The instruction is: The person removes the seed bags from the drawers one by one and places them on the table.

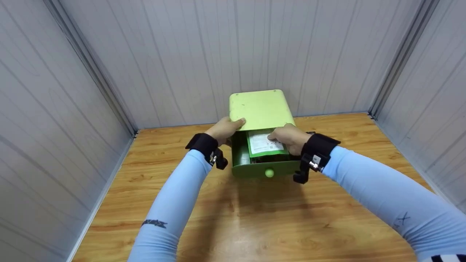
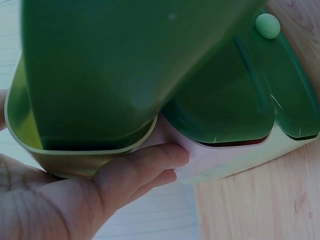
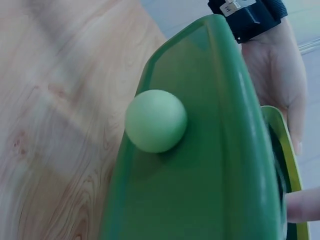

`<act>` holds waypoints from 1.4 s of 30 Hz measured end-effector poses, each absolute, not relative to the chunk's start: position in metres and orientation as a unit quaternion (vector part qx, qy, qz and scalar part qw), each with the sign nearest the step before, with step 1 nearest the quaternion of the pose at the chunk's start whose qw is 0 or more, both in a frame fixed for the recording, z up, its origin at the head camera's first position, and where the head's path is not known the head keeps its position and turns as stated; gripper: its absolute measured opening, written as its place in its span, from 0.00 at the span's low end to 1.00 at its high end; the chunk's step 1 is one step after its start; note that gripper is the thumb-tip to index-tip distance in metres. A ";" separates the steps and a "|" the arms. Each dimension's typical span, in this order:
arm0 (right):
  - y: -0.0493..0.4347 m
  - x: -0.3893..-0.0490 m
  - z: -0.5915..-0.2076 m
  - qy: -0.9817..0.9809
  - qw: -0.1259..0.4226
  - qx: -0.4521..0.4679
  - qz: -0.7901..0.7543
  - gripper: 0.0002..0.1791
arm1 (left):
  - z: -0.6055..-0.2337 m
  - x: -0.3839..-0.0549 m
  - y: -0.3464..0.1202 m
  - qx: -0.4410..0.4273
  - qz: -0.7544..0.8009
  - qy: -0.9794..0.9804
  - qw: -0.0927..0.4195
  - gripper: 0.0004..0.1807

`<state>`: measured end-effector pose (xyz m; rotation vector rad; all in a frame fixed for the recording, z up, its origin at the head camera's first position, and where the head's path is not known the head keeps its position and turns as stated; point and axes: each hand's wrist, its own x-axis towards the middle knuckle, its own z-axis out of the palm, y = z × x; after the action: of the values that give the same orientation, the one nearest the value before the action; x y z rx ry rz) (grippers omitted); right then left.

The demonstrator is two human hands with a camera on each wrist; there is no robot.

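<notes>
A small drawer cabinet (image 1: 260, 107) with a yellow-green top stands near the back wall. Its top green drawer (image 1: 251, 170) is pulled out and has a round pale green knob (image 3: 156, 121). My left hand (image 1: 222, 130) holds the cabinet's upper left edge, thumb on the top and fingers along the side. Inside the drawer a green packet with a white label (image 1: 264, 141) lies aslant. My right hand (image 1: 291, 137) reaches into the drawer's right side and holds the packet, its thumb on the label; the other fingers are mostly hidden.
Lower drawers (image 2: 225, 100) of the cabinet are closed beneath the pulled-out one. The cabinet stands on a wood-grain table (image 1: 174, 174), with pale panel walls (image 1: 174, 65) behind and at both sides. Something dark lies deeper in the drawer.
</notes>
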<state>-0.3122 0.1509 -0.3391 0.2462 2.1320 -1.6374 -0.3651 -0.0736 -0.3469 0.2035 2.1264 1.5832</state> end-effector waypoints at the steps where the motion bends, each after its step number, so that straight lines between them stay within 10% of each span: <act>1: 0.151 -0.312 -0.338 0.764 0.226 0.091 -0.598 0.10 | -0.347 -0.365 -0.073 0.074 0.579 0.776 0.240 0.22; 8: 0.157 -0.309 -0.331 0.776 0.270 0.092 -0.563 0.25 | -0.347 -0.364 -0.072 0.077 0.576 0.778 0.238 0.23; 23: 0.168 -0.295 -0.319 0.769 0.367 0.025 -0.523 0.16 | -0.348 -0.365 -0.073 0.079 0.576 0.775 0.250 0.29; 42: 0.180 -0.289 -0.317 0.772 0.269 -0.170 -0.551 0.19 | -0.352 -0.369 -0.080 0.073 0.558 0.799 0.213 0.23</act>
<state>-0.2890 0.1797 -0.3173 -0.4575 2.0803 -1.4854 -0.3685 -0.0796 -0.3517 0.2021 2.2172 1.5496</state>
